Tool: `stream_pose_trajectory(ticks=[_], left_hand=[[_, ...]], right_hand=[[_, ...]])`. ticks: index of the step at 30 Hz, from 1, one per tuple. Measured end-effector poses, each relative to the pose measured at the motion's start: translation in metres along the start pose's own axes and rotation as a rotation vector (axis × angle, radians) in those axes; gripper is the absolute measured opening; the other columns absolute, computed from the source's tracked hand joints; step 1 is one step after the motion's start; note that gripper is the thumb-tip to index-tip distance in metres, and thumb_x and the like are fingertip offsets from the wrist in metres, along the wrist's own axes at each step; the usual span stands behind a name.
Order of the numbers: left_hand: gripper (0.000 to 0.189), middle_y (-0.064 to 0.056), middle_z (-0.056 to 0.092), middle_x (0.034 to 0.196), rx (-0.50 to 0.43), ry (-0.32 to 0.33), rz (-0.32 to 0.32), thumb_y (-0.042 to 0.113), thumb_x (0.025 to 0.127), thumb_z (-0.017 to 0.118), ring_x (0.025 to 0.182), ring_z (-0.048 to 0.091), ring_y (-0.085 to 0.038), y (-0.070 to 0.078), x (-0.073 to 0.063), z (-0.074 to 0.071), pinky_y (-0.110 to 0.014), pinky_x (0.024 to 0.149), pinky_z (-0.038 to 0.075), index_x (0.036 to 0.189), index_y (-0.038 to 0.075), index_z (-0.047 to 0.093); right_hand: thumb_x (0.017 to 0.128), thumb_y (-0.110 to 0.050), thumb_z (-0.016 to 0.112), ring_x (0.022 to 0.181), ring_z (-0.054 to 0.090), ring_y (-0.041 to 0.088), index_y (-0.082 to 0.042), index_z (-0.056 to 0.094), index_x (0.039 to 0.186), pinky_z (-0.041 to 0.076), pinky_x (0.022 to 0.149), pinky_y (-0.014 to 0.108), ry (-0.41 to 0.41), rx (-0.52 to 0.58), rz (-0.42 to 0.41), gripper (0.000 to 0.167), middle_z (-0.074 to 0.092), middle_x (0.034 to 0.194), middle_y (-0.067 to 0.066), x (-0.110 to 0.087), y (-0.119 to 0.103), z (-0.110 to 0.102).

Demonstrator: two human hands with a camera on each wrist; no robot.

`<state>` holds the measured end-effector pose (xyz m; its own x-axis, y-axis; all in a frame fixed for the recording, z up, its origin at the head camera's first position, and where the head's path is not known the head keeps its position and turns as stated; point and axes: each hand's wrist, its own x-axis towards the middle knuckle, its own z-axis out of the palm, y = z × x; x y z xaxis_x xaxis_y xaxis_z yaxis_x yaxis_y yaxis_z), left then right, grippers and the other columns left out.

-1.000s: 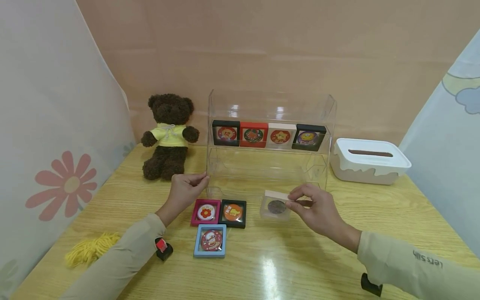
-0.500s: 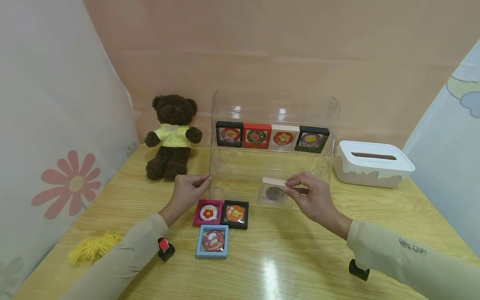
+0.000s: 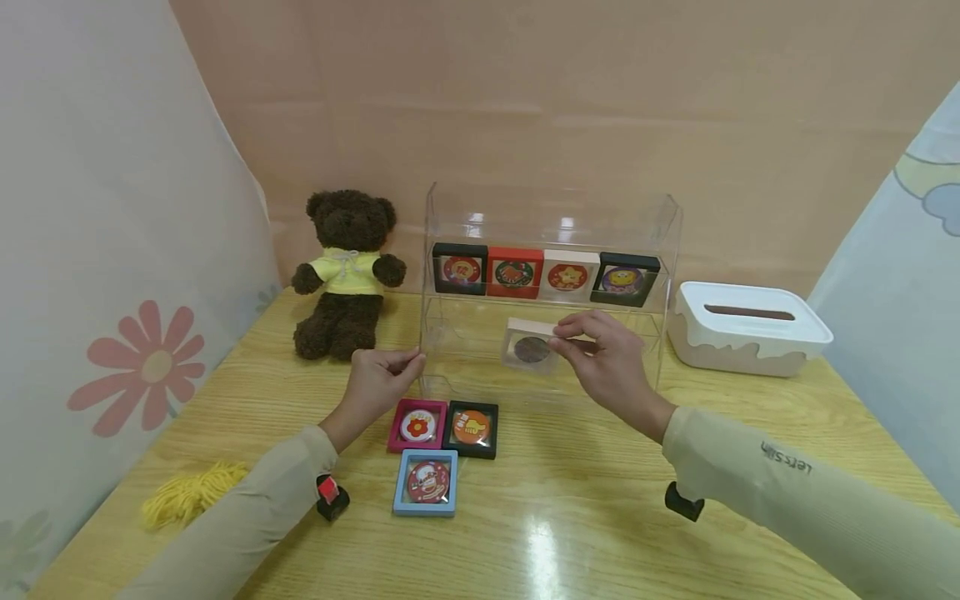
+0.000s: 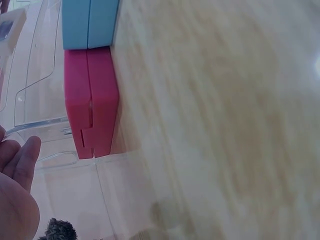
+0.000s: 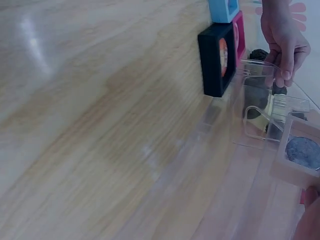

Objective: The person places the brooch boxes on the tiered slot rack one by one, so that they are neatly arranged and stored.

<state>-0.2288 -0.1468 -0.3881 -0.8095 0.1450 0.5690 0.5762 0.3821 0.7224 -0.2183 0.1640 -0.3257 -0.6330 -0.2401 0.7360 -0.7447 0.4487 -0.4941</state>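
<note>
My right hand (image 3: 611,367) pinches the right side of a pale square display frame (image 3: 529,350). The frame is tilted, and a round grey disc shows in its window; it overlaps the lower tier of the clear acrylic rack (image 3: 551,221). In the left wrist view, fingers of my left hand (image 4: 20,187) meet the rack's edge, and the head view has this left hand (image 3: 378,382) pinching its front left side. Four-cornered frames with round badges, magenta (image 3: 417,426), black (image 3: 471,428) and light blue (image 3: 425,483), lie on the table before the rack.
Several framed badges (image 3: 514,273) stand in a row on the rack's upper tier. Left of the rack sits a brown teddy bear (image 3: 345,275); right of it, a white-lidded tissue box (image 3: 750,329). Yellow yarn (image 3: 191,496) lies at the table's left, beside my left sleeve.
My right hand has lifted the pale frame and brought it back and left, from in front of the rack to its lower tier. The left hand has stayed on the rack's side.
</note>
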Motion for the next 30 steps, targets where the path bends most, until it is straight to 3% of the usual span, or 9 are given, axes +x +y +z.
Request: stream_pose_trajectory(ticks=[13, 18, 30], left_hand=[[0.015, -0.016, 0.069, 0.086, 0.012, -0.001, -0.033, 0.004, 0.086, 0.069, 0.068, 0.069, -0.018, -0.001, -0.002, -0.002, -0.023, 0.054, 0.054, 0.095, -0.008, 0.072], [0.015, -0.016, 0.069, 0.085, 0.023, -0.004, -0.016, 0.004, 0.087, 0.068, 0.068, 0.069, -0.018, -0.003, -0.001, -0.001, -0.025, 0.054, 0.054, 0.095, -0.008, 0.072], [0.014, -0.017, 0.069, 0.083, 0.019, -0.011, -0.033, 0.004, 0.086, 0.069, 0.068, 0.069, -0.019, -0.001, 0.001, 0.0, -0.024, 0.054, 0.054, 0.096, -0.006, 0.072]], right_hand=[[0.081, -0.001, 0.074, 0.083, 0.063, 0.018, 0.002, 0.07, 0.084, 0.055, 0.072, 0.026, 0.031, -0.066, -0.068, 0.006, 0.063, 0.093, 0.01, 0.037, -0.006, 0.028], [0.083, -0.006, 0.073, 0.083, 0.063, 0.02, 0.004, 0.069, 0.083, 0.055, 0.073, 0.028, 0.027, -0.047, -0.069, 0.01, 0.062, 0.095, 0.012, 0.043, -0.002, 0.037], [0.08, 0.002, 0.074, 0.082, 0.063, 0.022, 0.005, 0.068, 0.08, 0.054, 0.073, 0.025, 0.037, -0.002, -0.08, 0.007, 0.062, 0.094, 0.016, 0.051, -0.001, 0.058]])
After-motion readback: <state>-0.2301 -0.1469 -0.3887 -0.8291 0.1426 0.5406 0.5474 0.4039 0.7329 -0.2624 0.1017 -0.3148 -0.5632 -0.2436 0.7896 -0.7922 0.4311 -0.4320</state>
